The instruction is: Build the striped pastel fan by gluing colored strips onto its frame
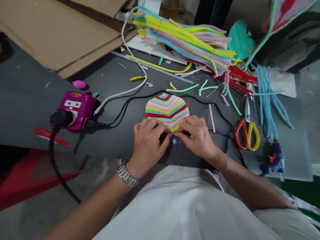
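Observation:
A rounded piece of pipe cleaners (167,110), striped in chevrons of red, yellow, green, blue, pink and lilac, lies on the dark table. My left hand (152,136) pinches its lower tip from the left, thumb and fingers closed. From the right, my right hand (196,135) pinches the same tip, with the two thumbs almost meeting. Just below the fingertips shows a small blue bit (174,141) on a thin wire stem (177,155) that points toward me. The exact spot under my fingertips is hidden.
Bundled pipe cleaners (185,36) lie at the back, cardboard (62,30) back left. A purple power adapter (77,106) with cords stands left. Scissors (247,128), a blue glue gun (273,160) and light-blue pipe cleaners (266,96) are on the right. A black cable (215,103) runs behind the striped piece.

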Motion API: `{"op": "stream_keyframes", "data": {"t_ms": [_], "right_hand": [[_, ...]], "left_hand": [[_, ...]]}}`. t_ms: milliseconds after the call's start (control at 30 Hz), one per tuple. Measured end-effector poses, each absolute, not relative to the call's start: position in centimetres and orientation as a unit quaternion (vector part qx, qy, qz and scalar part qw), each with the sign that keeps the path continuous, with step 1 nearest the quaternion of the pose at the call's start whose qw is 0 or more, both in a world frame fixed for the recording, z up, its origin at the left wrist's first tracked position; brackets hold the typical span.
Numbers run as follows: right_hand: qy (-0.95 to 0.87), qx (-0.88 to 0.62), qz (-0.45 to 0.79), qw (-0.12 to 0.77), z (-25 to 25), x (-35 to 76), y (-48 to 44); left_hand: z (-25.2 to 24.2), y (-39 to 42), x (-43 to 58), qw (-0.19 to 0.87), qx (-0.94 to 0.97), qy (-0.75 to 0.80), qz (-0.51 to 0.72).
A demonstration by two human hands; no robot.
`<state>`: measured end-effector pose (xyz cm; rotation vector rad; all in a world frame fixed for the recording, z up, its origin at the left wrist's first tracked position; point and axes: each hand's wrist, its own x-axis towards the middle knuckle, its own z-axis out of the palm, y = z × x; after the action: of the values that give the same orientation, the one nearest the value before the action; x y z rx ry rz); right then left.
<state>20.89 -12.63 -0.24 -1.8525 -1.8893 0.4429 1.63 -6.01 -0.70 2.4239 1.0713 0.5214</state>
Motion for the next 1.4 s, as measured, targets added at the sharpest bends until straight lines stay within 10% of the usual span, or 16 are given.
{"op": "stream_keyframes", "data": {"t_ms": [1400], "right_hand": [[-0.643, -0.703, 0.214, 0.215, 0.39, 20.55, -11.9]], "left_hand": [[-0.96, -5.74, 1.66, 0.212, 0.88, 0.383, 0.184]]}}
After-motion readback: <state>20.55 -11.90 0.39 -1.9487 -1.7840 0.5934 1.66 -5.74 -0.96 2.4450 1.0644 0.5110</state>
